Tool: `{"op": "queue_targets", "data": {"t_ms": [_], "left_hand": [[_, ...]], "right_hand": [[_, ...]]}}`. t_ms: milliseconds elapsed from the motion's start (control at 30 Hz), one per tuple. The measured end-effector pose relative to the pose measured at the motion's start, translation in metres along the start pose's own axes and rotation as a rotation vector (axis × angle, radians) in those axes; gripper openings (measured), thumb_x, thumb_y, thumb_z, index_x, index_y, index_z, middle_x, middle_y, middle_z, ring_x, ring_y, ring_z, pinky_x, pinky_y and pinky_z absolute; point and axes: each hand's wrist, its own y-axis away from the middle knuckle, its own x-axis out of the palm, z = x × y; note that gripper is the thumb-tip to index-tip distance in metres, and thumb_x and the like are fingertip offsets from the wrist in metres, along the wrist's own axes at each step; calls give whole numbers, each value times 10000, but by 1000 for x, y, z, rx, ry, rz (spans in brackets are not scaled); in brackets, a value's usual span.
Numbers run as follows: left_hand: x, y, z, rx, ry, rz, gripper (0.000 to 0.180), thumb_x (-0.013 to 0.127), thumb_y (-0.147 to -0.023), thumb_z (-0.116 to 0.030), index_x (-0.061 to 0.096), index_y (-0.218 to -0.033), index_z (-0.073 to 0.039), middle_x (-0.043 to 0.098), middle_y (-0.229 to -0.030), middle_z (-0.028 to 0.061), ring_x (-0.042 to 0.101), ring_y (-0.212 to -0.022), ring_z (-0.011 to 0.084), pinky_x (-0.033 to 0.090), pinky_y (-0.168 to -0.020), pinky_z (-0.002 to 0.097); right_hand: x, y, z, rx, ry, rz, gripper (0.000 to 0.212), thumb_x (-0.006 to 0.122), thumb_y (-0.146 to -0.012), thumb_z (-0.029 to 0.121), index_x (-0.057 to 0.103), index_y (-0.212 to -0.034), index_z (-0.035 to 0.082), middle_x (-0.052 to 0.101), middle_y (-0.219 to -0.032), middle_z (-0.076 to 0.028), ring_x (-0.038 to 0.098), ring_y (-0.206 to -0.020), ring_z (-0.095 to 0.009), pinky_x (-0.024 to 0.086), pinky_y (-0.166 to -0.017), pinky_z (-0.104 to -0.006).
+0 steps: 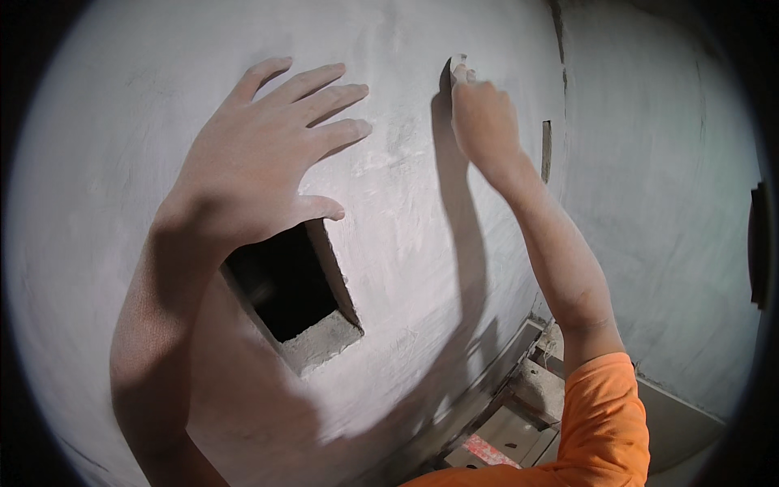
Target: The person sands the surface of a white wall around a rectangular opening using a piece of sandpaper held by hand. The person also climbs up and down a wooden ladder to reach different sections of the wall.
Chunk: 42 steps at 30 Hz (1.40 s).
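Fingers spread wide, my left hand [268,146] is raised before the pale grey wall [398,235]; whether the palm presses on it I cannot tell. Its thumb is nearest the top of a dark rectangular opening [280,284] in the wall. Higher up and to the right, my right hand [485,122] is closed in a fist close to the wall. A small whitish edge [458,60] shows at the top of its fingers, its kind hidden by the grip. Pale dust coats both hands and forearms.
To the right, a second grey wall [657,187] meets the first at a corner, with a narrow slot [546,152] near it. Low down are ledges [535,385] and a red-and-white strip [489,452]. A dark object [759,243] stands at the far right edge.
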Motion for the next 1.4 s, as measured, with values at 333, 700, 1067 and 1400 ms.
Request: {"op": "queue_targets", "data": {"t_ms": [333,700,1067,1400], "left_hand": [[4,-2,-4,-30,16,-26,825,931,-612,-457,730,-1368,-196,533,-1626,35,391,-1557,258,215,-1331,520],[1,-1,-3,-15,0,-37,577,885,-773,-365,758,-1298,-161,562,-1596,50,441,-1523,263,268,-1304,503],[11,-12,-9,28,36,-209,309,819,-871,-205,752,-1141,-71,648,-1446,121,558,-1376,274,417,-1161,431],[3,-8,-10,-58,-35,-89,317,744,-941,-210,721,-1236,-97,602,-1497,96,517,-1428,268,359,-1220,454]], "right_hand": [[-5,23,27,-156,40,-244,396,670,-973,115,626,-1259,-155,706,-1272,-313,792,-999,-332,676,-705,-366],[9,43,19,-164,-199,-236,472,591,-982,46,548,-1445,-32,734,-1227,-278,795,-788,-326,647,-645,-396],[14,35,23,-186,-200,-382,259,613,-969,63,634,-1181,-85,717,-1235,-277,773,-1019,-357,652,-749,-448],[4,23,44,-211,-150,-397,154,610,-980,46,647,-1096,-48,731,-1151,-247,771,-1010,-340,644,-745,-454]]}}
